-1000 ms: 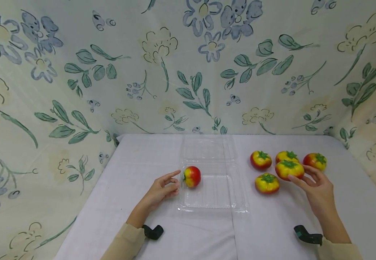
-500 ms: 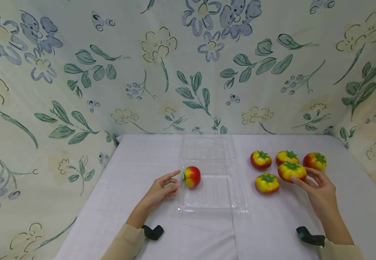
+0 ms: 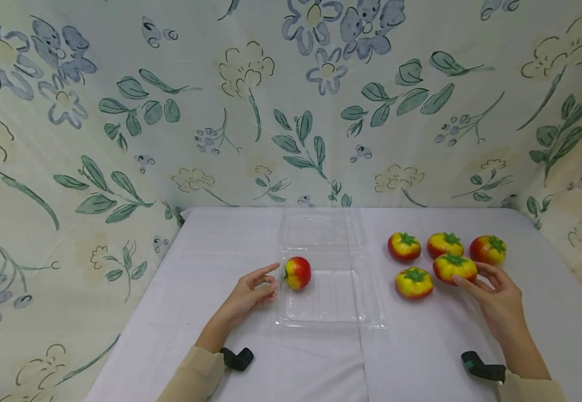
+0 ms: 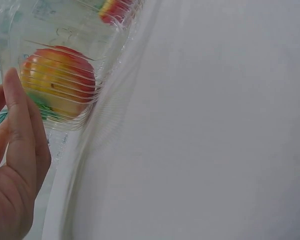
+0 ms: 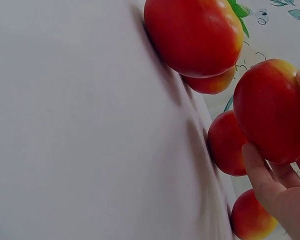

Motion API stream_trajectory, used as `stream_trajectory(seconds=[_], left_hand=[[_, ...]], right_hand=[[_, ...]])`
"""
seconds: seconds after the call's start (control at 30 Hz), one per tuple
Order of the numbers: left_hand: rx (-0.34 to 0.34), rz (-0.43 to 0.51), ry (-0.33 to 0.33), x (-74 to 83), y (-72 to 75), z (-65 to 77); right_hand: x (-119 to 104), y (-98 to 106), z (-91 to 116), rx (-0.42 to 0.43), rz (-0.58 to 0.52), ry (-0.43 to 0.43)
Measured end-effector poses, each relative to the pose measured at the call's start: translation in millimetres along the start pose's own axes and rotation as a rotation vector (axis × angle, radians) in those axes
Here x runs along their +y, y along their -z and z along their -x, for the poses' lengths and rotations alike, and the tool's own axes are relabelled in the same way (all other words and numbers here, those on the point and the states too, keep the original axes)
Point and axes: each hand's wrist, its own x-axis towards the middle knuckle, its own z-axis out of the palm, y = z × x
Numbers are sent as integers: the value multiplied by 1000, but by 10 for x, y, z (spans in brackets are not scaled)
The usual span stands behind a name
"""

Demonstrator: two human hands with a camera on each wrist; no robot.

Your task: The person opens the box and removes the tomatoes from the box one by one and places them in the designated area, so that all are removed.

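My right hand (image 3: 497, 296) holds a red-and-yellow persimmon (image 3: 454, 269) with a green leafy top, thumb at its near side and fingers at its right. In the right wrist view that persimmon (image 5: 272, 111) hangs above the white cloth, fingers around its lower and right sides. My left hand (image 3: 248, 293) stays by the left edge of a clear plastic clamshell box (image 3: 321, 323), fingers loosely extended. Inside the box, at its left, another persimmon (image 3: 298, 273) lies tipped on its side, leafy top to the left. Through the ribbed wall, the left wrist view shows this persimmon (image 4: 60, 82) beside the fingertips.
Around the held persimmon sit several others: one in front-left (image 3: 414, 283), one back-left (image 3: 404, 247), one behind (image 3: 444, 243), and one back-right (image 3: 488, 249). The box's lid (image 3: 323, 230) lies folded back toward the floral curtain (image 3: 296, 111). White cloth (image 3: 210, 245) covers the table.
My right hand has shifted a little right and toward me, carrying the persimmon with it. My left hand and the box have stayed put.
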Motion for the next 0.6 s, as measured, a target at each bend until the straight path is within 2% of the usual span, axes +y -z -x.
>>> stream_trajectory(seconds=[0.23,0.6], left_hand=[[0,4,-5,10,-9,3],[-6,8,-6,13,-4,4]], right_hand=[[25,48,-24,8,3,-44],[30,73,-42,14,66,-107]])
